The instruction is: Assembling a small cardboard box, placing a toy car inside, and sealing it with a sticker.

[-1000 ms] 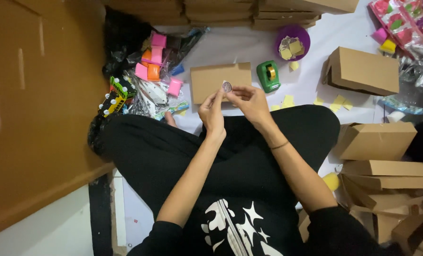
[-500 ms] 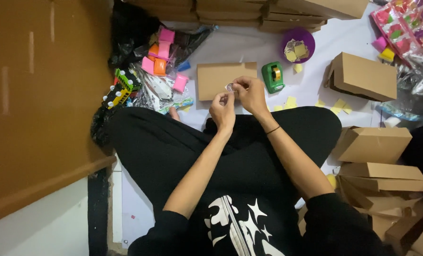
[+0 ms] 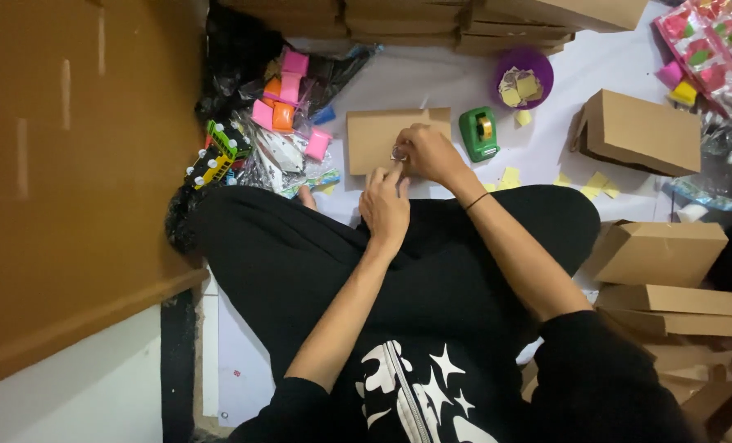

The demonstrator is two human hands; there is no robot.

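I sit cross-legged on a white floor sheet. My right hand [image 3: 428,154] pinches a small clear piece of tape [image 3: 399,152] over a flat brown cardboard box [image 3: 370,138] lying in front of my knees. My left hand [image 3: 385,207] is just below it, fingers stretched up to the same piece of tape. A green tape dispenser [image 3: 479,133] stands right of the box, close to my right hand.
A purple bowl [image 3: 523,75] of yellow paper scraps sits beyond the dispenser. Pink and orange blocks [image 3: 284,102] and a toy train [image 3: 217,154] lie in plastic bags at left. Brown boxes [image 3: 641,131] are stacked along the back and at right. A brown wall [image 3: 70,164] runs along the left.
Both hands have moved down toward the flat cardboard box with the small piece of tape; the camera view has shifted slightly.
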